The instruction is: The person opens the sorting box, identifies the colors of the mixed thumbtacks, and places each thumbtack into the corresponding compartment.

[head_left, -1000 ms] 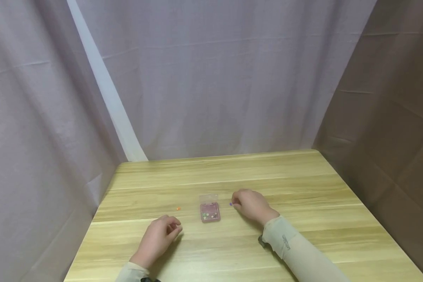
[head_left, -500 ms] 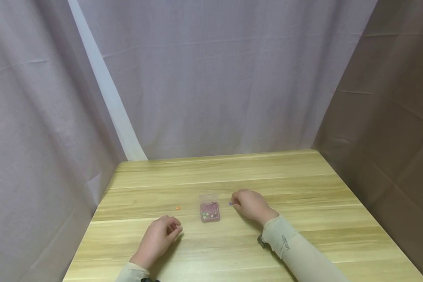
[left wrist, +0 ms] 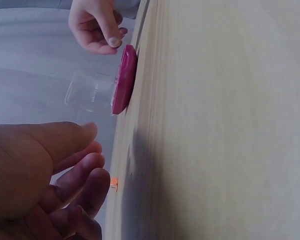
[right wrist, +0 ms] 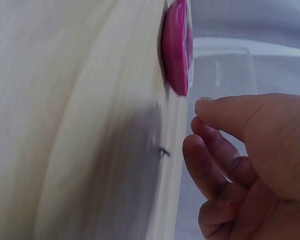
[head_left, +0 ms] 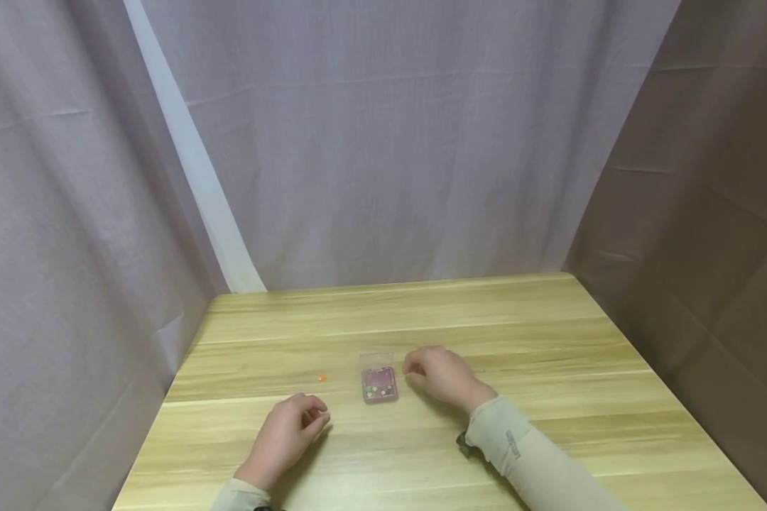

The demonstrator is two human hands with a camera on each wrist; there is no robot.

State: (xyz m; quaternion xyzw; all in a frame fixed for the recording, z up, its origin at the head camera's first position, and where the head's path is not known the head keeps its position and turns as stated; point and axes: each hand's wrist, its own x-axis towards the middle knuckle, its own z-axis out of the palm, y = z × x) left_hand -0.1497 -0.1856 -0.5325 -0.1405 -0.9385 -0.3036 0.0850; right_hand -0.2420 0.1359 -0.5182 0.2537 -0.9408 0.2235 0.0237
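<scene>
A small pink box (head_left: 380, 394) with its clear lid (head_left: 376, 359) raised stands mid-table, several small pieces (head_left: 383, 392) inside. Just right of it is my right hand (head_left: 444, 376), thumb and fingertips together. A bit of dark purple shows at those fingertips in the left wrist view, where the right hand (left wrist: 97, 27) is close above the box's end (left wrist: 125, 82); I take it as a small purple piece, mostly hidden. My left hand (head_left: 287, 429) stays loosely curled near the front left, holding nothing. Beyond it lies a small orange piece (head_left: 322, 378), also in the left wrist view (left wrist: 114, 183).
The wood-grain table (head_left: 518, 312) backs onto a grey curtain (head_left: 383, 177), with a brown cloth (head_left: 697, 234) at the right. A tiny dark thing (right wrist: 163, 151) lies on the tabletop beside my right hand in the right wrist view.
My right hand has moved left toward the box. The purple piece seen on the table at its fingertips before no longer shows there. The left hand has hardly moved.
</scene>
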